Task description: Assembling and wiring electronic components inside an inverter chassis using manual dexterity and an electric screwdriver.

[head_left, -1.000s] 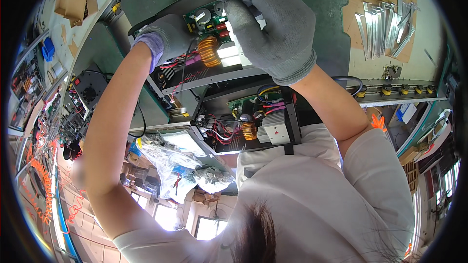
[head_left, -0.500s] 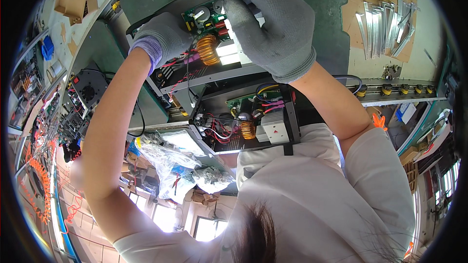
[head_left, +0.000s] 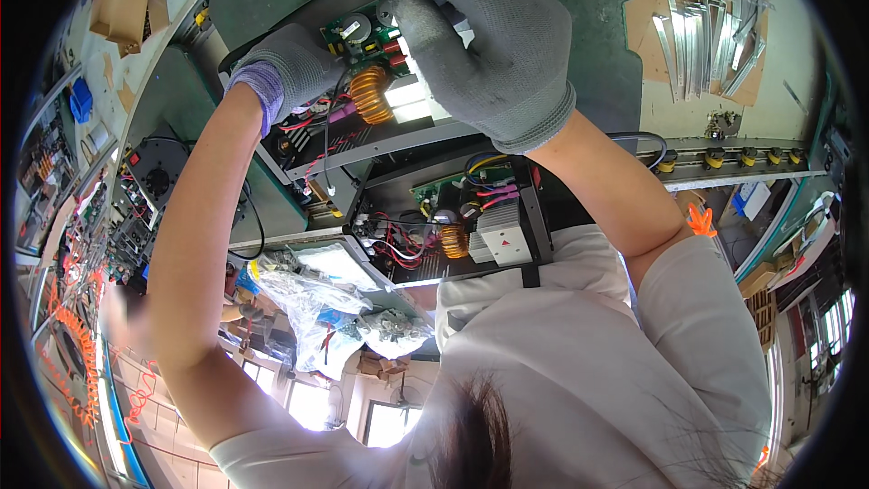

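An opened black metal case (head_left: pixel 389 138) lies across the bench at the top, with a green circuit board (head_left: pixel 369 36), a copper-wound toroidal coil (head_left: pixel 369 95) and a pale heat sink (head_left: pixel 415 98) inside. My left hand (head_left: pixel 294 65), in a grey knit glove with a purple cuff, is bent over the left end of the case beside the wires. Its fingertips are hidden. Above the heat sink, my right hand (head_left: pixel 493 50), also grey-gloved, has its fingers curled toward the thumb; whatever they grip cannot be made out.
Closer to me stands a second open case (head_left: pixel 439 276) with a similar coil and heat sink. Metal strips (head_left: pixel 711 41) lie on cardboard at the right. A rail with yellow-and-black fittings (head_left: pixel 715 159) edges the bench. Plastic bags (head_left: pixel 308 299) and a cardboard box (head_left: pixel 120 11) are at the left.
The whole view has shifted slightly, so the scene sits a little further left. Both hands keep nearly the same pose at the case.
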